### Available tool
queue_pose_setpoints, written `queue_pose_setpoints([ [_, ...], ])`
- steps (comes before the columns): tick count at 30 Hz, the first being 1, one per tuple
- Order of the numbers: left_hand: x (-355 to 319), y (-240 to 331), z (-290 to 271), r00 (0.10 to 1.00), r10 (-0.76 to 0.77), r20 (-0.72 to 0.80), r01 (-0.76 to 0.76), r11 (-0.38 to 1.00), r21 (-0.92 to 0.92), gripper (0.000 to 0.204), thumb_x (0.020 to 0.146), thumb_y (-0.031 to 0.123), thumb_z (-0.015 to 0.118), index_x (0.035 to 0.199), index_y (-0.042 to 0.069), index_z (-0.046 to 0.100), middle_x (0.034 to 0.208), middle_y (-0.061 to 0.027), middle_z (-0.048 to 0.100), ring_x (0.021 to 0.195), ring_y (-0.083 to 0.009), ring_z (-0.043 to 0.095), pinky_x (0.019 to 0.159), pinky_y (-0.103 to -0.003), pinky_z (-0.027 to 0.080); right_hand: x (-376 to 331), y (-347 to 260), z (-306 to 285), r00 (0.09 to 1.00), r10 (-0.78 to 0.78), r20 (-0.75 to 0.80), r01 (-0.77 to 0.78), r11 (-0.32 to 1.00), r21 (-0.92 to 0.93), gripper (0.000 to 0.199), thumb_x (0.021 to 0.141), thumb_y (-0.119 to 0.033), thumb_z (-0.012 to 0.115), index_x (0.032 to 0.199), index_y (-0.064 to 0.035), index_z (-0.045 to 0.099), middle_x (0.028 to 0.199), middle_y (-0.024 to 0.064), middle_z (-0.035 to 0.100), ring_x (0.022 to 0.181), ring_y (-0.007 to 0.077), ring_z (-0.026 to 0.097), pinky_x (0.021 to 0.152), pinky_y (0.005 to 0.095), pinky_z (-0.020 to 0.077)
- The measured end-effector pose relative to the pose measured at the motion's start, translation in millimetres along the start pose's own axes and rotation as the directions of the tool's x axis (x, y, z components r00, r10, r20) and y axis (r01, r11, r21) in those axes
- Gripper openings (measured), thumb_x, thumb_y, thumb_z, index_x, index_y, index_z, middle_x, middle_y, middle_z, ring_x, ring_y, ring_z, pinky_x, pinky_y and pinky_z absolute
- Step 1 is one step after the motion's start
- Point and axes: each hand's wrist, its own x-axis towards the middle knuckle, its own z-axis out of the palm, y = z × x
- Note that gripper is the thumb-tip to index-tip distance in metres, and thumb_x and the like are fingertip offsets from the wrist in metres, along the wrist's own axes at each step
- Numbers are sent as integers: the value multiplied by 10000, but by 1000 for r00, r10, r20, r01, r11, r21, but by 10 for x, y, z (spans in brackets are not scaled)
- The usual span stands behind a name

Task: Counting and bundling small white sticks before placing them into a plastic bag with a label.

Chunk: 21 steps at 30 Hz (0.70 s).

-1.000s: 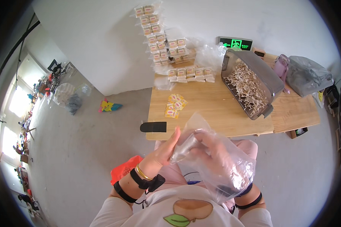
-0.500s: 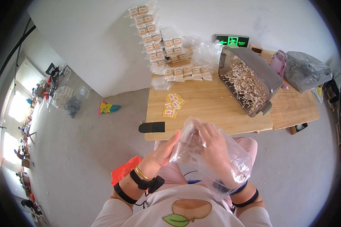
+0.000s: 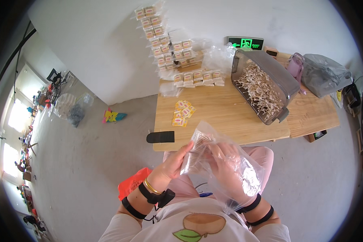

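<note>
I hold a large clear plastic bag (image 3: 246, 177) over my lap, in front of the wooden table (image 3: 213, 117). My left hand (image 3: 174, 163) grips the bag's left edge near its mouth. My right hand (image 3: 226, 163) is inside the bag, seen through the plastic, and its fingers close on a stack of small pale pieces (image 3: 194, 152) at the bag's opening. What the pieces are is too blurred to tell.
On the table lie a clear bin of small wooden sticks (image 3: 262, 88), a few yellow packets (image 3: 182, 113), rows of small bagged boxes (image 3: 181, 60) and a black flat device (image 3: 160, 137) at its left edge. A red bag (image 3: 133, 187) lies on the floor.
The bag has been drawn lower and closer to my body. My right hand has gone deeper into it, and the pale stack now shows at the bag's mouth.
</note>
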Motion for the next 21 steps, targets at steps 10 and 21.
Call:
queue_pose_setpoints([
  [10,22,61,-97,999,22,-33,-22,1000,-11,563,1024,504,530,1367,58,538,1215,-106,667,1052,-208,697,803,-387,627,-19,119,248,995,-66,79,59,994,92,536,804,-189,755,1297,-46,601,1144,121,634,1082,327,560,923,453,433],
  [21,104,69,4,989,88,-123,-79,994,73,561,1035,567,463,1330,99,558,1105,-56,676,988,-189,704,745,-393,637,-17,286,355,986,-97,136,80,989,125,453,787,-177,760,1218,-92,651,1214,116,590,1142,323,527,973,451,411],
])
